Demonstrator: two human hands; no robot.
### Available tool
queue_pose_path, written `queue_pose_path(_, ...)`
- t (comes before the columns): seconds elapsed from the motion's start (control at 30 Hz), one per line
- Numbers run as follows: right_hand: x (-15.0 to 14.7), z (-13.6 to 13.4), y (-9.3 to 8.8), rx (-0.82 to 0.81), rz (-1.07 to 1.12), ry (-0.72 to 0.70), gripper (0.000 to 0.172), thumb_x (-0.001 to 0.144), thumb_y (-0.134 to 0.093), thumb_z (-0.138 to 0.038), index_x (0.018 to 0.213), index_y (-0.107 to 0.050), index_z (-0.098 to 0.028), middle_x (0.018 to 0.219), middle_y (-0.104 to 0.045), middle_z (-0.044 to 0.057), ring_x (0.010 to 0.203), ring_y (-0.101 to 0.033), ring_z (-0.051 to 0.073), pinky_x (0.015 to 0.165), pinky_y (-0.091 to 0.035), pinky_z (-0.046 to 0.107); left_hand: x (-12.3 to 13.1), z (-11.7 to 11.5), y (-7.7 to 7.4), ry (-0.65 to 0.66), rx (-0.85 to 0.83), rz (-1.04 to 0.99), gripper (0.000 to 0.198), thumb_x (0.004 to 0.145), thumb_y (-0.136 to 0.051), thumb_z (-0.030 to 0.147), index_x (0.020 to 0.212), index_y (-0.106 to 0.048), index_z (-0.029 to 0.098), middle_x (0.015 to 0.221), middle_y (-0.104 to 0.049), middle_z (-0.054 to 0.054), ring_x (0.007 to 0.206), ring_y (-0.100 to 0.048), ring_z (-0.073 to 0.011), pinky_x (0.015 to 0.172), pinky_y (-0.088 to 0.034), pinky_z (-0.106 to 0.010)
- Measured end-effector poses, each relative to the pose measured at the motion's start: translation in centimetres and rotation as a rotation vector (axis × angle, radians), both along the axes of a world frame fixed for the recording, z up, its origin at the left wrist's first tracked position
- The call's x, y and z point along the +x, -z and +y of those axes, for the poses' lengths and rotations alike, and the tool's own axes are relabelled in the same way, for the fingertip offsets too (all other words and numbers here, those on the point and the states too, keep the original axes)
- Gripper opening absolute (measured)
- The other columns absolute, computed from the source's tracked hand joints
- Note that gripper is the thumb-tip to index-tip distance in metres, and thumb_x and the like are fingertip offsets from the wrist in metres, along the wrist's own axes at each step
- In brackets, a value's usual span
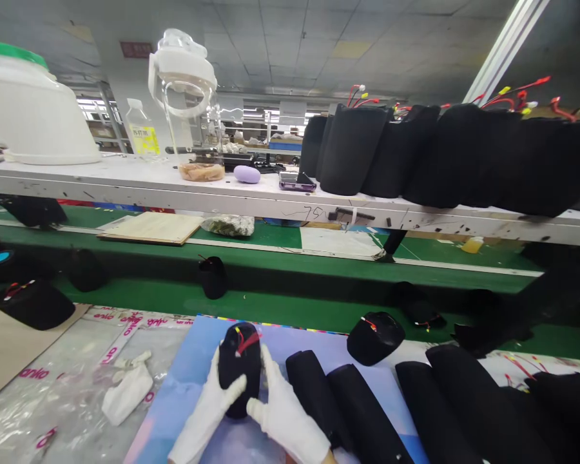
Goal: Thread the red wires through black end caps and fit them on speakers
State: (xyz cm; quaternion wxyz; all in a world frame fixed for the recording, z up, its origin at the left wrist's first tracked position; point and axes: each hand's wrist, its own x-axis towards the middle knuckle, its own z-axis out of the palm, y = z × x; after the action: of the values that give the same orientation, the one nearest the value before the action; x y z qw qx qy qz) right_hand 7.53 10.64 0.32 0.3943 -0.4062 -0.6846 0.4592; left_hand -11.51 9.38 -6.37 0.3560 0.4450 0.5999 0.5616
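Observation:
A black fabric-covered case (240, 386) with red and yellow wires (245, 341) at its upper end is between my two gloved hands, over the blue printed sheet (183, 380). My left hand (221, 390), in a white glove, grips its left side, the thumb lying across the front. On the right side, my white-gloved right hand (273, 399) closes against it with fingers and thumb. Just right of my right hand lie two long black cases (314, 393) (362, 412). Whether the held case touches the sheet I cannot tell.
More black cases (444, 399) lie at the right, and one (374, 338) sits behind. A green conveyor belt (290, 303) runs across, carrying several cases. Above it, a white shelf (140, 183) holds a clear bottle (193, 129), a jug (43, 109) and several wired cases (352, 148). A crumpled glove (128, 393) lies left.

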Motion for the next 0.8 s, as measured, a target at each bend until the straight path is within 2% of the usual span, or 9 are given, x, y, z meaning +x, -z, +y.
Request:
queue_pose_path(0.07, -0.9, -0.3, 1.3, 0.031, -0.007, -0.001, 0.098, 0.076, -0.073, -0.016, 0.158, -0.023, -0.029, 0.14, -0.062, 0.01, 0.119, -0.067, 0.029, 0.095, -0.058, 0.04, 0.3, -0.1, 0.6, 0.025, 0.004, 0.02, 0.1, 0.064, -0.085, 0.05, 0.146, -0.037, 0.019, 0.145, -0.052, -0.018, 0.133, -0.052, -0.0367, 0.11, -0.043, -0.055)
queue_pose_path(0.13, -1.3, -0.5, 2.5, 0.08, -0.015, 0.023, 0.099, 0.079, -0.073, -0.017, 0.159, -0.017, -0.029, 0.142, -0.06, 0.011, 0.123, -0.065, 0.029, 0.099, -0.057, 0.041, 0.8, -0.2, 1.0, 0.033, 0.016, 0.044, 0.11, 0.055, -0.089, 0.049, 0.146, -0.034, 0.017, 0.151, -0.044, -0.021, 0.141, -0.043, -0.0388, 0.116, -0.036, -0.054)
queue_pose_path(0.23, -0.8, -1.1, 3.8, 0.192, -0.025, 0.113, 0.087, 0.085, -0.069, -0.017, 0.157, -0.022, -0.029, 0.147, -0.055, 0.012, 0.128, -0.061, 0.028, 0.103, -0.055, 0.042, 1.3, -0.6, 1.5, 0.001, 0.027, 0.065, 0.11, 0.06, -0.086, 0.049, 0.148, -0.029, 0.018, 0.156, -0.038, -0.022, 0.145, -0.037, -0.0393, 0.119, -0.029, -0.057)
queue_pose_path(0.37, 0.1, -1.6, 4.5, 0.45, -0.044, 0.217, 0.055, 0.093, -0.053, -0.012, 0.142, -0.043, -0.034, 0.133, -0.064, 0.008, 0.118, -0.067, 0.024, 0.097, -0.059, 0.042, 1.2, -1.2, 2.0, 0.0, 0.072, 0.065, 0.111, 0.065, -0.081, 0.055, 0.151, -0.021, 0.02, 0.141, -0.057, -0.019, 0.131, -0.055, -0.0376, 0.109, -0.045, -0.053)
queue_pose_path(0.5, -0.2, -0.6, 3.4, 0.667, -0.09, 0.137, 0.044, 0.093, -0.056, -0.018, 0.133, -0.055, -0.036, 0.126, -0.066, 0.007, 0.115, -0.064, 0.028, 0.097, -0.055, 0.049, 0.4, -1.7, 2.3, -0.009, 0.149, 0.153, 0.1, 0.069, -0.08, 0.055, 0.149, -0.03, 0.022, 0.132, -0.065, -0.016, 0.119, -0.066, -0.0349, 0.098, -0.055, -0.05)
queue_pose_path(0.63, -0.8, 0.8, 1.1, 0.723, -0.155, 0.063, 0.017, 0.09, -0.065, -0.027, 0.107, -0.067, -0.029, 0.098, -0.065, 0.006, 0.091, -0.064, 0.027, 0.077, -0.057, 0.045, 0.0, -3.3, 1.5, -0.074, 0.276, 0.324, 0.094, 0.075, -0.075, 0.057, 0.152, -0.032, 0.024, 0.132, -0.065, -0.016, 0.116, -0.067, -0.0337, 0.091, -0.06, -0.047)
queue_pose_path(0.67, -0.9, 1.1, 0.5, 0.716, -0.169, 0.056, 0.011, 0.091, -0.065, -0.027, 0.101, -0.067, -0.027, 0.094, -0.063, 0.005, 0.086, -0.063, 0.025, 0.073, -0.056, 0.043, 0.0, -3.9, 1.1, -0.117, 0.331, 0.373, 0.089, 0.079, -0.073, 0.053, 0.153, -0.03, 0.026, 0.137, -0.061, -0.016, 0.119, -0.066, -0.0317, 0.093, -0.059, -0.045)
queue_pose_path(0.73, -0.9, 1.4, -0.2, 0.699, -0.185, 0.05, 0.005, 0.092, -0.063, -0.025, 0.097, -0.065, -0.025, 0.091, -0.06, 0.005, 0.081, -0.061, 0.023, 0.069, -0.054, 0.04, -0.2, -5.0, 0.3, -0.218, 0.453, 0.488, 0.073, 0.087, -0.069, 0.034, 0.151, -0.032, 0.032, 0.145, -0.051, -0.011, 0.128, -0.059, -0.0245, 0.102, -0.054, -0.04)
queue_pose_path(0.8, -0.9, 1.6, -0.5, 0.691, -0.188, 0.043, 0.004, 0.093, -0.062, -0.025, 0.097, -0.064, -0.025, 0.092, -0.059, 0.004, 0.081, -0.06, 0.022, 0.07, -0.054, 0.039, -0.5, -5.7, -0.7, -0.26, 0.562, 0.633, 0.059, 0.087, -0.067, 0.015, 0.139, -0.048, 0.037, 0.142, -0.051, -0.004, 0.13, -0.056, -0.0178, 0.11, -0.046, -0.033)
